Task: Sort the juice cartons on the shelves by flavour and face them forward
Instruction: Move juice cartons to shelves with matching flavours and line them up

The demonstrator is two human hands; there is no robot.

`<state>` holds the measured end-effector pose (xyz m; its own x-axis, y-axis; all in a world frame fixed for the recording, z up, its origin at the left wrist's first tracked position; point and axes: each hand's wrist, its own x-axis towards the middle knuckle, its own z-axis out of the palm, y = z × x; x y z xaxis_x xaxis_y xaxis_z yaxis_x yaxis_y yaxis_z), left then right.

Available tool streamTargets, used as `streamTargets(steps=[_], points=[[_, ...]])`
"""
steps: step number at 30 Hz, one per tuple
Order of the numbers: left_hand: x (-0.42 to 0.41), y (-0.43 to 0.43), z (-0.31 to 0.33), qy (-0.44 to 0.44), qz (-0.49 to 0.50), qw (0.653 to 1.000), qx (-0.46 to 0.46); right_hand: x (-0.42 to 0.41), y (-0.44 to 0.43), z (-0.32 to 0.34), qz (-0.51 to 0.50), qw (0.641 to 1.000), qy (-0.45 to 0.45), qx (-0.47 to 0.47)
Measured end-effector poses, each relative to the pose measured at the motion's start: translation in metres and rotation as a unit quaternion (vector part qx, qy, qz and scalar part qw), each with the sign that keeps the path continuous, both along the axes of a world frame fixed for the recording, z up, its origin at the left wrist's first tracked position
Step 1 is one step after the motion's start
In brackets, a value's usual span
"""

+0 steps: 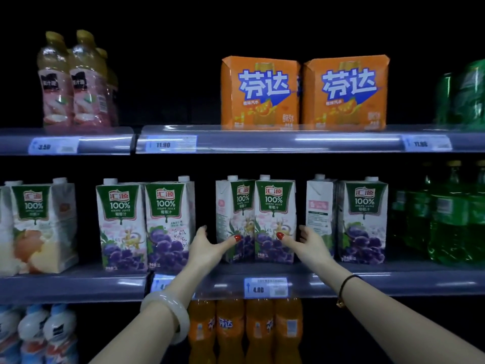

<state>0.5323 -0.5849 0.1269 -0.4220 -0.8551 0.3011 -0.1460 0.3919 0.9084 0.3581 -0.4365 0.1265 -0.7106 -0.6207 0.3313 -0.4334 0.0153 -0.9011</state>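
Note:
On the middle shelf (367, 279) stand grape juice cartons in pairs. The centre pair (256, 206) sits between my hands, and its left carton is turned a little sideways. My left hand (210, 248) is open at the pair's left side, thumb on the front of the left carton. My right hand (305, 240) is open at the right side, thumb on the front of the right carton. Another grape pair (145, 222) stands to the left. At the right, one carton (320, 214) shows its side panel beside a forward-facing grape carton (363, 219). Apple juice cartons (39, 227) stand at the far left.
The top shelf holds pink-labelled juice bottles (76, 82), two orange soda multipacks (304, 93) and green bottles (464, 95). More green bottles (446, 219) fill the middle shelf's right end. Orange soda bottles (244, 332) and white-capped bottles (36, 334) stand below. Price tags line the shelf edges.

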Motion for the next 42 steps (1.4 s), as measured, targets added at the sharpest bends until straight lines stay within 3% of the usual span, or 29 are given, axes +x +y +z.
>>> streamTargets(steps=[11, 19, 36, 42], points=[[-0.049, -0.031, -0.001, 0.036, -0.011, 0.999, 0.011, -0.027, -0.037, -0.003, -0.047, 0.998, 0.033, 0.026], [-0.045, -0.044, -0.008, 0.032, -0.044, 0.998, -0.016, -0.03, -0.031, -0.003, -0.017, 0.997, 0.043, 0.054], [-0.006, -0.048, -0.003, 0.029, -0.202, 0.976, 0.076, -0.032, 0.002, 0.002, 0.052, 0.995, 0.054, 0.061], [-0.006, -0.052, -0.003, 0.058, -0.251, 0.955, 0.147, -0.028, 0.006, 0.0, 0.066, 0.996, 0.041, 0.036]])
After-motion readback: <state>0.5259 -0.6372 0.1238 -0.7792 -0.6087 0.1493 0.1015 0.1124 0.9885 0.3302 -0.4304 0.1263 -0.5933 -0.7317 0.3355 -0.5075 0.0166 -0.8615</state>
